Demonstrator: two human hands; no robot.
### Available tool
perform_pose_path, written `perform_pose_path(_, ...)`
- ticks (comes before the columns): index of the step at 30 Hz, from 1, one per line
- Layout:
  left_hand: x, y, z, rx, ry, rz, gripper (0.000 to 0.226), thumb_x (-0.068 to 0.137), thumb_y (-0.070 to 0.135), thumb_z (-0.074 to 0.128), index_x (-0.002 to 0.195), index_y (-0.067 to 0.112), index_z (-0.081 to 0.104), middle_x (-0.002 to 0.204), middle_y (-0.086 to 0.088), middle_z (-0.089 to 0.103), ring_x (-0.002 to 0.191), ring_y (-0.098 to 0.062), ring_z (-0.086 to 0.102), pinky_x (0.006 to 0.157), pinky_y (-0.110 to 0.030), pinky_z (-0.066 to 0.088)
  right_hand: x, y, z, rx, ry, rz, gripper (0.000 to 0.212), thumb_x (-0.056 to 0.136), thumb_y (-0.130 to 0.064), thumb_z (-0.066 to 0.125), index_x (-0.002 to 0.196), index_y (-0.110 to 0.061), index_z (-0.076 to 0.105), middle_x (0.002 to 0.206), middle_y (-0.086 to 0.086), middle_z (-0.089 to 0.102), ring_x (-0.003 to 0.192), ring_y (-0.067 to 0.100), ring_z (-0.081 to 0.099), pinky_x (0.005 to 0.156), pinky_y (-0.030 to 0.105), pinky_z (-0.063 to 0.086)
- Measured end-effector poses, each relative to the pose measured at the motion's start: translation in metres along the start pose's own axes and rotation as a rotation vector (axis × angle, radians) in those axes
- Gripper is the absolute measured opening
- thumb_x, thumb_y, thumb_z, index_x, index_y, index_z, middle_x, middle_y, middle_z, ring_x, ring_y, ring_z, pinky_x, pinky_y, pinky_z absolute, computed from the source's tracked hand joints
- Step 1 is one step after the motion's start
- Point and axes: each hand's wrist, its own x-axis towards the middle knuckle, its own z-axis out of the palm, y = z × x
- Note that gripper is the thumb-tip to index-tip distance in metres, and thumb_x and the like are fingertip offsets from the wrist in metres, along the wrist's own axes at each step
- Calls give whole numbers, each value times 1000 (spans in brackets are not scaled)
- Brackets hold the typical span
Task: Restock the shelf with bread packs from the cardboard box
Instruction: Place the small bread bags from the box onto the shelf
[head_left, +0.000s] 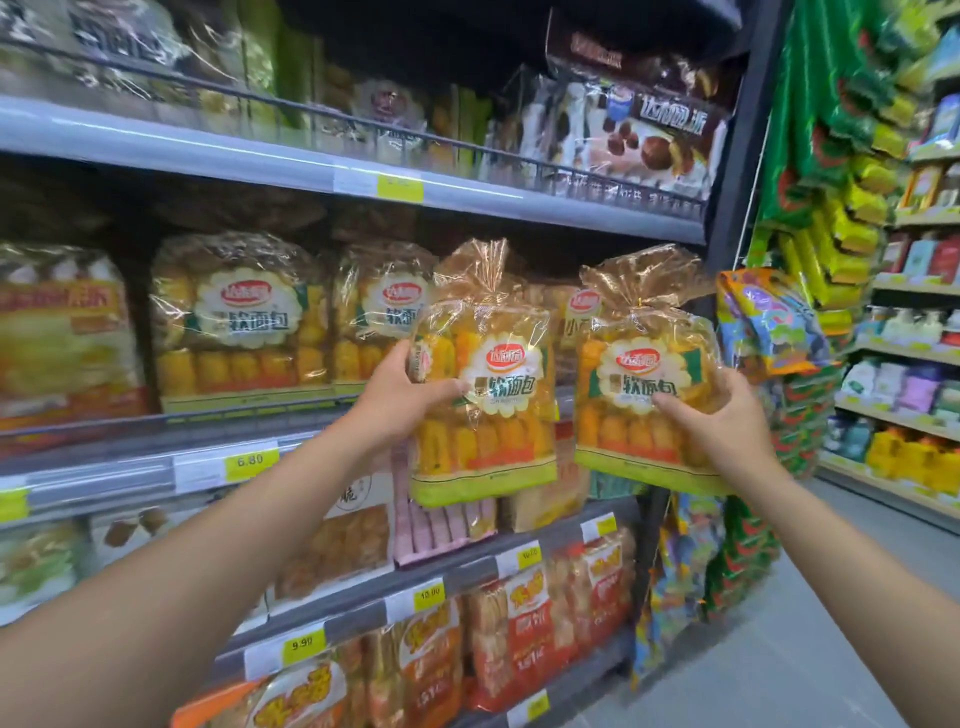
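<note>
Two bread packs are up in the head view, one in each hand. Both are upright and held in front of the right half of the middle shelf (130, 467), out past its front edge and not resting on it. The left hand (397, 402) grips the left pack (488, 395) at its left edge. The thumb lies across the clear front wrap beside the white label, and the other fingers are curled behind the pack, out of sight. The right hand (727, 423) grips the right pack (639, 384) at its right edge, thumb on the front under the label and fingers wrapped round the side. The packs are side by side with a narrow gap between them. Each has a gathered plastic top pointing up and a yellow-green band along the bottom.

On the middle shelf, toward its left half, a row of shelved packs (239, 322) of the same kind stands upright with labels forward. A yellow price tag (251, 461) reading 6.80 sits on the front edge below them. The upper shelf (208, 156) carries brown-and-white pie bags (644, 135) at its right end. The lower shelves hold orange-red packs (530, 623). Colourful snack bags (769, 322) hang at the right end of the shelving, with green bags (821, 104) hanging above them. A grey floor (831, 597) runs along the aisle.
</note>
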Motion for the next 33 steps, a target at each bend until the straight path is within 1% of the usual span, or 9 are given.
perform_pose_path(4,-7,16,-43,-39,55,-18,86,59,46,94,132,24,55,121,2,72,109,-22,71,94,-51,57,4,-25,24,76,-44,-60,85,74,-47,84,142,-17,45,126,-6,54,117,15,52,94,32,42)
perform_pose_path(9,-17,27,-88,-79,74,-42,64,71,27,90,126,22,60,116,-6,75,106,-31,73,89,-61,57,5,-51,55,185,-101,-94,78,74,-43,85,138,-17,49,125,-2,61,113,17,59,96,36,49)
perform_pose_path(15,-41,31,-133,-23,80,-86,45,85,16,79,125,18,58,110,-8,77,96,-29,76,81,-52,62,-2,-75,94,281,-188,-99,80,71,-46,85,138,-18,52,127,-1,64,114,19,61,99,43,51)
perform_pose_path(19,-59,28,-161,-38,90,-91,46,86,16,77,128,17,58,116,-11,75,102,-32,74,88,-53,59,-14,-89,116,302,-258,-104,82,73,-47,84,141,-19,47,129,-3,61,118,18,58,100,41,48)
perform_pose_path(24,-78,24,-188,-83,133,-75,63,69,28,86,125,15,61,115,-16,75,101,-34,73,86,-54,59,-16,-102,141,393,-383,-41,91,71,-50,84,145,-16,45,132,-5,56,122,17,53,102,35,42)
perform_pose_path(28,-89,24,-198,-93,154,-71,48,81,15,76,127,12,61,116,-19,74,92,-29,73,69,-39,61,-14,-118,150,480,-592,55,86,57,-56,89,127,-15,61,112,-1,72,90,12,68,69,25,49)
perform_pose_path(29,-91,23,-201,-97,160,-67,46,83,13,75,126,11,61,115,-19,74,89,-27,74,67,-38,60,-13,-125,150,487,-646,88,80,54,-56,89,119,-16,65,103,0,75,83,13,70,64,24,50)
perform_pose_path(31,-94,21,-206,-105,163,-66,46,81,15,75,125,12,63,112,-16,75,88,-27,74,71,-40,60,-8,-134,153,486,-699,88,42,72,-43,83,102,-22,64,93,-3,72,79,11,66,63,25,45)
perform_pose_path(33,-97,21,-209,-100,167,-64,48,79,17,77,125,13,63,113,-14,75,95,-30,73,80,-45,58,0,-142,156,482,-687,89,32,82,-37,77,103,-22,59,95,-8,61,81,2,54,66,24,39)
